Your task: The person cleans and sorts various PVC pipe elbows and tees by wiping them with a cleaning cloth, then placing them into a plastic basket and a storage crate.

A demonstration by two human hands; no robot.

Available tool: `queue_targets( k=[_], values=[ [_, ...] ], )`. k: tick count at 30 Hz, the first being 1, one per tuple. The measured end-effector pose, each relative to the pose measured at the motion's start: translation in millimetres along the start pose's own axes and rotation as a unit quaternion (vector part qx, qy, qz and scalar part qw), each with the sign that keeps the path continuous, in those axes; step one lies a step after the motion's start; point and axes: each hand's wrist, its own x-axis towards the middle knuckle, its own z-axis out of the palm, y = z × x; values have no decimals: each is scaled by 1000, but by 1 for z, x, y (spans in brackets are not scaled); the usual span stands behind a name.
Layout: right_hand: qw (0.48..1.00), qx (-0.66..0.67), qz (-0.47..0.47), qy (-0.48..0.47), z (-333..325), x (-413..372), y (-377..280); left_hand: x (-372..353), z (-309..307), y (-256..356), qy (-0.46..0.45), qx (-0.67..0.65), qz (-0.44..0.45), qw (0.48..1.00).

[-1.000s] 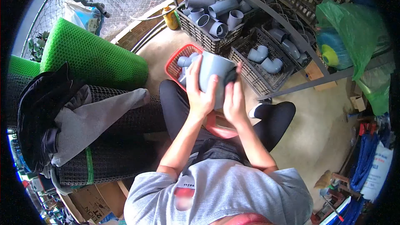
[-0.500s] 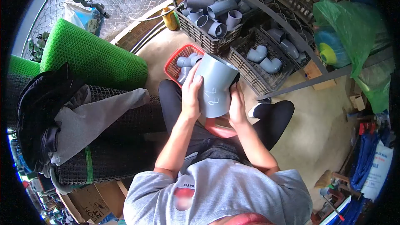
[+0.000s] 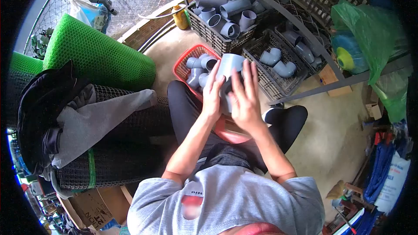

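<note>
A large grey pipe fitting (image 3: pixel 230 63) is held up between both hands, above the lap. My left hand (image 3: pixel 212 95) grips it along its left side. Across its right side and front lies my right hand (image 3: pixel 246 98), its fingers spread and slightly blurred, touching or very near the surface. A dark opening or band on the fitting shows between the hands. Just behind it stands a red basket (image 3: pixel 177 68) with several grey elbow fittings (image 3: pixel 196 63). Below the hands, a red object (image 3: pixel 233 132) shows between the legs.
Black crates (image 3: pixel 209 37) of grey fittings stand ahead, and another crate (image 3: pixel 278 88) holds two elbows. A metal frame bar (image 3: pixel 313 90) crosses at the right. Green mesh rolls (image 3: pixel 96 56) and a grey garment (image 3: pixel 96 122) lie left. A yellow bottle (image 3: pixel 180 18) stands by the fence.
The fitting has turned, and its handwritten marks no longer show. My right hand has moved left and up over its front with fingers spread. The view has shifted slightly.
</note>
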Motion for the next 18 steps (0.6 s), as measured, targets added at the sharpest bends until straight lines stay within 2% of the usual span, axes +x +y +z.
queue_targets(
  k=[1, 2, 3, 5, 6, 7, 9, 11, 13, 14, 17, 18],
  values=[
    [999, 24, 22, 31, -3, 7, 5, -1, 3, -4, -19, -71, -10, 997],
    [996, 41, 62, 46, -6, 13, 12, -5, 5, -6, -29, -81, -10, 996],
    [983, 135, 113, 55, -6, 16, 24, -1, 2, -7, -30, -80, -10, 996],
    [974, 178, 131, 54, -2, 9, 31, 6, -8, -12, -35, 75, 53, 995],
    [982, 148, 113, 41, -1, 5, 22, 8, -2, -4, -26, 122, 68, 990],
    [988, 118, 93, 27, 0, -2, 11, 13, -3, -6, -9, 92, 62, 994],
    [999, 33, -6, -36, -2, -13, 7, 19, -7, -10, 9, 55, 40, 998],
    [998, 46, -1, -37, -3, -12, 14, 12, -8, -15, 9, 46, 42, 998],
    [994, 87, 72, 12, -4, -4, 27, -1, -2, -19, 5, 260, 122, 958],
    [987, 113, 110, 36, -7, 3, 31, -8, 1, -20, -25, 305, 181, 935],
    [986, 103, 114, 62, 0, 2, 31, -9, 8, -19, -6, 323, 210, 923],
    [992, 81, 88, 45, 2, -4, 20, -4, 4, -21, 27, 293, 201, 934]
  ],
)
